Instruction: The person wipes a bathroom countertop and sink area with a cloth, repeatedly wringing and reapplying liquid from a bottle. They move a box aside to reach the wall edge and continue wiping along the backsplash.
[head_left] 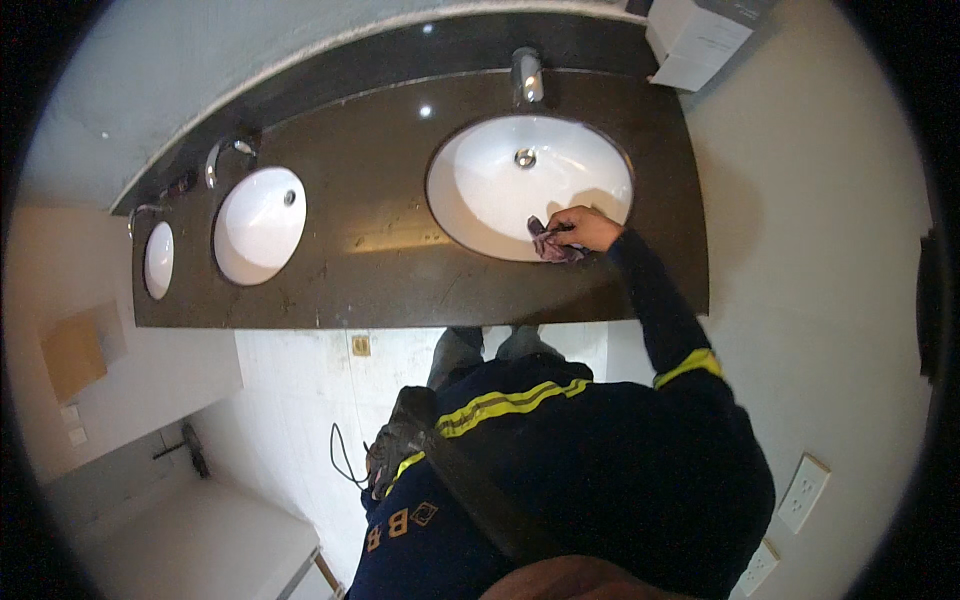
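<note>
My right hand (588, 229) is closed on a crumpled dark purplish rag (556, 243). It presses the rag against the near inner rim of the white oval sink (480, 200), right of the middle. My right arm reaches over the counter in a dark sleeve with a yellow band. A round metal drain (525, 158) sits toward the back of the bowl, and a chrome faucet (527, 78) stands behind it. I cannot see my left hand; the left arm is down at my side.
Two more white sinks, a middle one (260, 226) and a far-left one (159, 260), are set in the dark counter (370, 285). A white dispenser (700, 42) hangs at the back right. Outlets (803, 492) are on the right wall. A black cable loop (340, 455) shows by my left side.
</note>
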